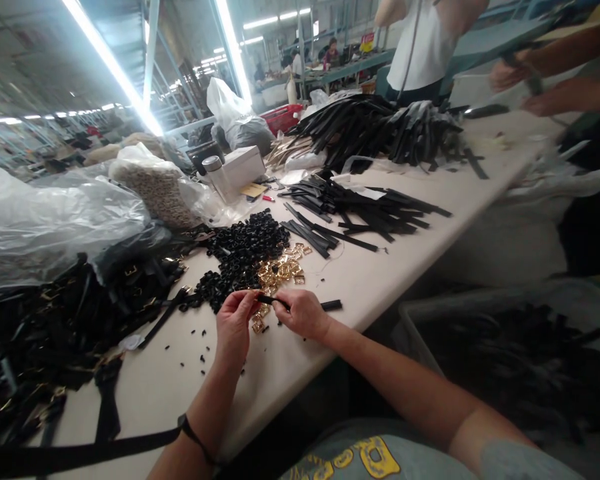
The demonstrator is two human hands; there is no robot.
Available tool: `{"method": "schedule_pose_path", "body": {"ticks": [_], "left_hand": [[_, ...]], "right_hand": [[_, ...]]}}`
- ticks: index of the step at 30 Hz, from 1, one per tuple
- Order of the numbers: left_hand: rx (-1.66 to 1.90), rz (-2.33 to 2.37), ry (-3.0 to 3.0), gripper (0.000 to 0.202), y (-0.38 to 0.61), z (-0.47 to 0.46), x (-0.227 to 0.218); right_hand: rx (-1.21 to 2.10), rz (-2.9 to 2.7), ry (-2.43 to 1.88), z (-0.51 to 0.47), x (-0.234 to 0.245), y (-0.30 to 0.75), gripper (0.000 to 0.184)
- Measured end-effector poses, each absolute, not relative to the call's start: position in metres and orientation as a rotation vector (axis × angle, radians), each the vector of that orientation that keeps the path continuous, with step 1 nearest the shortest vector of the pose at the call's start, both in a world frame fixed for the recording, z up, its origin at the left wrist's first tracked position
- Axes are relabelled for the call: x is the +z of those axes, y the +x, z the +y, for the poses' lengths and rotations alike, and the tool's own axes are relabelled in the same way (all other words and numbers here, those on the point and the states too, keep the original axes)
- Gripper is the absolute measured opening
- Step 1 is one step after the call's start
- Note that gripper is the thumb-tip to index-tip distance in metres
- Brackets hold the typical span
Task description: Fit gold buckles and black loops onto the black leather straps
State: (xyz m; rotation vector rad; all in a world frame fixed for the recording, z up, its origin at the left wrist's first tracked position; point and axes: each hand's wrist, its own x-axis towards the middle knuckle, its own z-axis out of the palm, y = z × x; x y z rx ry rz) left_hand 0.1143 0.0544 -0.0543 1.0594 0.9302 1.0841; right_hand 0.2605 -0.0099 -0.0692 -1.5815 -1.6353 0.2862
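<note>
My head: carries the camera, which looks forward and down.
My grey cloth shirt with yellow lettering [420, 460]: closest to the lens, cropped at 5 o'clock.
My bare left hand [234, 317] and bare right hand [304, 313]: near, seen from above and behind, toward 7 and 6 o'clock.
Long, pale, flat-topped table [365, 277]: slants through the view from 8 to 2 o'clock.
Long white light tubes [113, 67]: far off, at 10 and 11 o'clock.

Gold square metal buckles [281, 272] right of small black loops [250, 240] on pale flat counter [380, 280], long black strips [393, 212] behind rightward, black buckled straps [55, 320] left
</note>
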Motion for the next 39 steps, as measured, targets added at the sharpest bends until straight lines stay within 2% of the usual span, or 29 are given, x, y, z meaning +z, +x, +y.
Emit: {"method": "schedule_pose_path", "body": {"ticks": [11,18,27,31,33,37,39], "left_hand": [[0.983,0.925,1.352,0.019,0.116,0.043,-0.055],[1.135,0.976,1.304,0.018,0.106,0.055,-0.061],[0.953,0.964,1.372,0.019,0.115,0.044,-0.059],[0.997,0.928,1.326,0.018,0.12,0.041,-0.056],[1.04,0.905,1.233,0.025,0.122,0.042,-0.057],[0.982,0.874,1.057,0.063,0.122,0.046,-0.059],[0.941,0.856,1.012,0.059,0.121,0.048,-0.06]], "right_hand": [[0.374,-1.597,-1.528,-0.011,-0.067,0.262,0.025],[0.375,-1.642,-1.547,-0.021,-0.064,0.264,0.013],[0.519,-1.634,-1.456,-0.012,-0.071,0.262,0.017],[0.552,-1.605,-1.424,-0.011,-0.072,0.261,0.018],[0.565,-1.596,-1.404,-0.012,-0.07,0.261,0.019],[0.579,-1.585,-1.377,-0.014,-0.068,0.262,0.018],[0.585,-1.578,-1.361,-0.015,-0.068,0.262,0.018]]}}
